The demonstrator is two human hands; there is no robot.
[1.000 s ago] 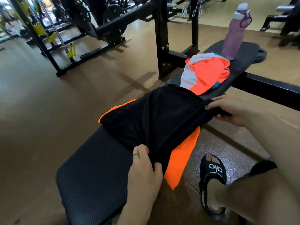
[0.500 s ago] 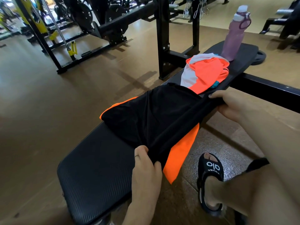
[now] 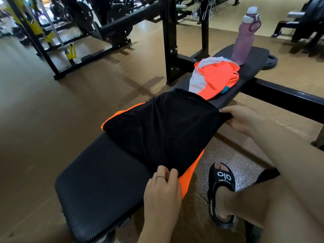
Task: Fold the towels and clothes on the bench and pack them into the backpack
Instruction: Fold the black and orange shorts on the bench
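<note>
Both hands pinching the black thin-fabric garment (image 3: 163, 130): left hand (image 3: 162, 188) at six o'clock, right hand (image 3: 240, 120) at three o'clock, tensioning its edge for folding across the black padded bench (image 3: 98, 188).

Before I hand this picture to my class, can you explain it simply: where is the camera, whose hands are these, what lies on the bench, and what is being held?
There is no machine here: a person wears one wide-angle camera on the head, looking forward and down, so you see their own two hands. The left hand pinches the near edge of a black garment; the right hand grips its far edge. The garment is spread across a padded gym bench, over an orange cloth that hangs off the bench's side. Further along the bench lies a crumpled orange and white garment, and beyond it stands a purple water bottle. A foot in a black sandal rests on the floor. No backpack is visible.
</note>
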